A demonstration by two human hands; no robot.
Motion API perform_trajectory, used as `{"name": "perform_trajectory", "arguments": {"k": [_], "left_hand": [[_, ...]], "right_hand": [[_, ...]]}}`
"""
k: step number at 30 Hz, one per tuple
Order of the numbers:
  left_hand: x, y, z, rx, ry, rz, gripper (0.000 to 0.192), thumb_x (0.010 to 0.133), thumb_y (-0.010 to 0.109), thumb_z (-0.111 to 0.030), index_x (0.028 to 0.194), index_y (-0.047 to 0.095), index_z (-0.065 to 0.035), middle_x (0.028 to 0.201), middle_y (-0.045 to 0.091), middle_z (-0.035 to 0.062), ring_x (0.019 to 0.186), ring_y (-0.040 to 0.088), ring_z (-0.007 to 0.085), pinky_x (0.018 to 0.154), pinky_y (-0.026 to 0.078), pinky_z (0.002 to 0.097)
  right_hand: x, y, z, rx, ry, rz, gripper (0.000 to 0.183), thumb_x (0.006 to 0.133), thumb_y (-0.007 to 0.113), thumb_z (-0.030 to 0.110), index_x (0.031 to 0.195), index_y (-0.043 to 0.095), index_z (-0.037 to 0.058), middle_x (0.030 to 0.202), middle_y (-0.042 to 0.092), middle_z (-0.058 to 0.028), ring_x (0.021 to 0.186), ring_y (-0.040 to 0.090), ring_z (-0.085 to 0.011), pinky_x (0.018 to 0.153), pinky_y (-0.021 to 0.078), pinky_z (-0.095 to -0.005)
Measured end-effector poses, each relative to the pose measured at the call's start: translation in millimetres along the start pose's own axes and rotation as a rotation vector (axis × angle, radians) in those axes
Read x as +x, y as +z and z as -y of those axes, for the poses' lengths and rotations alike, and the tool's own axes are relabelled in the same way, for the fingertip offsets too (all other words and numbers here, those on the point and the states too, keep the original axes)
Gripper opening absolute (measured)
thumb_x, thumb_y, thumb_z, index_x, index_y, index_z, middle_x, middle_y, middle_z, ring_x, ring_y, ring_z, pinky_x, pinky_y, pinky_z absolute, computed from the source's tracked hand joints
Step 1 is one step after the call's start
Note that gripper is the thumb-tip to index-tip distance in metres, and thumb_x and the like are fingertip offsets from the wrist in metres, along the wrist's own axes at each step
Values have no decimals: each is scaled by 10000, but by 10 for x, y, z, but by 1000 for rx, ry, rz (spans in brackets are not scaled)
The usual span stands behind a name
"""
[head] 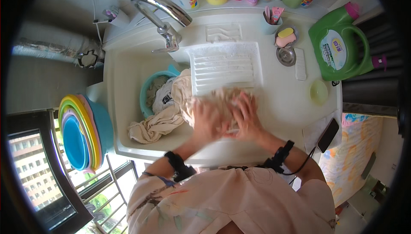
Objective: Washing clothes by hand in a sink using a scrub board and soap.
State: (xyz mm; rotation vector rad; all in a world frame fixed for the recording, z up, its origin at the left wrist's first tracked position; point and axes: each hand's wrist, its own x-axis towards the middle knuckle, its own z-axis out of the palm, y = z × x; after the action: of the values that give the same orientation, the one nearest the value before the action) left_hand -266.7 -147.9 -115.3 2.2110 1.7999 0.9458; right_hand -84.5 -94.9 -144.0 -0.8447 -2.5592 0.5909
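Note:
Both of my hands are on a wet beige cloth garment (183,89) bunched over the lower end of the white ribbed washboard (224,67). My left hand (208,121) is blurred, its fingers curled into the fabric. Beside it, my right hand (245,115) grips the same cloth with bent fingers. Part of the garment hangs off the left side of the board into the sink basin (125,105). There a turquoise plastic tub (144,92) holds a white cloth (163,96) and a greyish one (155,88). Suds show at the washboard's upper end.
A chrome faucet (167,35) arches above the basin. On the right counter are a soap dish with soap bars (285,38), a metal drain strainer (285,56), a brush (300,64), a pale green bowl (319,92), a green detergent jug (343,48) and a phone (328,134). Nested basins (93,131) hang left.

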Motion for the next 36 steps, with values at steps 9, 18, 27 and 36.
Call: {"name": "perform_trajectory", "arguments": {"k": [9,18,27,36], "left_hand": [[782,496,541,-78,-270,-232,177,748,634,-203,762,556,-46,751,540,146,751,513,349,699,399,442],[-143,126,-200,-50,14,17,354,644,732,-320,905,618,-109,995,549,113,1006,493,351,942,337,555],[290,359,329,-360,2,94,182,604,642,-168,736,554,-78,843,559,109,792,524,320,696,410,429],[567,331,571,-429,-185,28,191,711,680,-172,796,588,-28,789,557,139,727,549,329,659,451,385]], "right_hand": [[1017,31,-669,-29,-195,-12,860,483,780,608,1033,538,-8,1060,545,-153,1012,497,-338,924,380,-417],[-205,226,-47,167,-60,-198,628,807,532,479,1175,444,-22,1291,347,-253,1223,327,-430,1023,197,-615],[363,215,-521,258,-163,-74,473,687,649,411,937,570,17,911,572,-164,859,562,-373,817,457,-452],[637,-60,-318,149,-88,-73,645,557,831,433,972,536,37,924,555,-134,879,546,-340,797,445,-412]]}}
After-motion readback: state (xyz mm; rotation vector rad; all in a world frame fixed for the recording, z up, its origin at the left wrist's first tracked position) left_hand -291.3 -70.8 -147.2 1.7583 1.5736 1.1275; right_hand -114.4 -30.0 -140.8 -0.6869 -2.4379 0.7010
